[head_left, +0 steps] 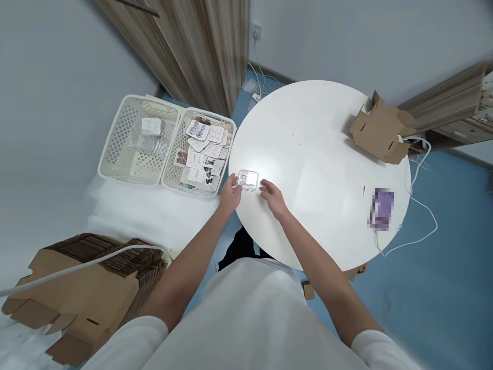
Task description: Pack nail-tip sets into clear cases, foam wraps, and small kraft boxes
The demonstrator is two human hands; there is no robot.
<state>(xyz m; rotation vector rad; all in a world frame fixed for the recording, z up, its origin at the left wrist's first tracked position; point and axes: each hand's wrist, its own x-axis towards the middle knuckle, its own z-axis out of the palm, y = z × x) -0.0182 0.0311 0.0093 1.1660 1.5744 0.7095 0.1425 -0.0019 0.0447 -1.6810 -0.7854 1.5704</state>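
A small clear plastic case [248, 180] lies on the round white table [319, 154] near its left edge. My left hand [230, 194] has its fingers pinched on the case's left side. My right hand [272, 197] rests just right of the case, fingers loosely curled toward it and holding nothing I can make out. Left of the table stand two white perforated baskets: one [133, 141] with clear plastic cases, the other [200, 151] with several printed cards.
A folded brown cardboard box [381, 128] sits at the table's far right. A purple blurred object [381, 208] with a white cable lies near the right edge. A stack of flat cardboard boxes [84, 288] lies at the lower left. Wooden cabinet at the back.
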